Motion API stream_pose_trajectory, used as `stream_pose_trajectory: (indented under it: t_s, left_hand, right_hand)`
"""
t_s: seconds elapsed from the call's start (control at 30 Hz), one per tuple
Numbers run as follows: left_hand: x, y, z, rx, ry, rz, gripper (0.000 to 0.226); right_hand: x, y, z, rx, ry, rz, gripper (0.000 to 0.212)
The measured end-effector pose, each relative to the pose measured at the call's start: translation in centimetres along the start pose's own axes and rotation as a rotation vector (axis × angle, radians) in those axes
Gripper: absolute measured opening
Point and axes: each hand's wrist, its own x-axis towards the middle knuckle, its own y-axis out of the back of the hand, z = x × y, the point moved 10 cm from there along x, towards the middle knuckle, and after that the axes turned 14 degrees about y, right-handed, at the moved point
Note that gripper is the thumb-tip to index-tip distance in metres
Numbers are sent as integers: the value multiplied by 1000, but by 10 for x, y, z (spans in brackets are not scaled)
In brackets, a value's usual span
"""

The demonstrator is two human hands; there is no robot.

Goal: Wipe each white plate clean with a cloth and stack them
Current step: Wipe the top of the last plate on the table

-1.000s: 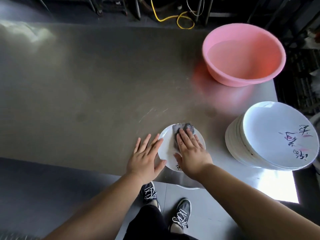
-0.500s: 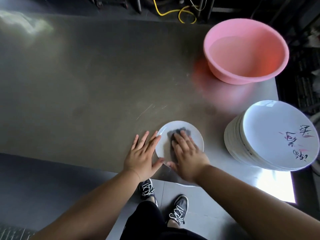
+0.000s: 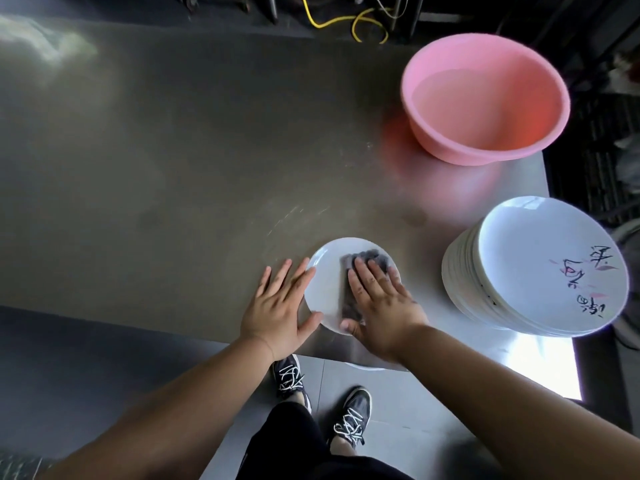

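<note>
Both hands lie flat: left hand [image 3: 277, 306] steadies the small round white plate [image 3: 323, 278], right hand [image 3: 377, 303] presses the grey cloth [image 3: 349, 299]. Near the counter [image 3: 173, 168] edge, a hard push could slide it off.

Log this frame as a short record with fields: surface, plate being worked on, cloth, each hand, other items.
surface: metal table
plate in work: small white plate, near the table's front edge
cloth: dark cloth, lying on the plate
right hand: fingers flat, pressing the cloth
left hand: flat, fingers against the plate's left rim
stack: white plates, right of the small plate, printed characters on top
basin: pink basin, far right
</note>
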Motion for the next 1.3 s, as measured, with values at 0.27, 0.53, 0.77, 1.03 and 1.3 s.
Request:
stream_pose_trajectory:
  t_s: [0.27, 0.53, 0.77, 1.03, 1.3]
  left_hand:
    - [0, 2, -1, -6, 1, 7, 82]
    - [1, 2, -4, -40, 28, 31, 82]
    - [2, 2, -3, -41, 14, 40, 80]
    - [1, 2, -4, -35, 18, 58, 80]
    - [1, -1, -5, -49, 16, 39, 81]
  right_hand:
    - [-41, -27, -44, 62, 133, -42, 100]
    - [-28, -16, -17, 91, -11, -16, 105]
    - [-20, 6, 26, 110, -56, 76, 103]
    - [-45, -14, 7, 175, -102, 137, 101]
    - [-7, 8, 46, 165, -77, 149, 88]
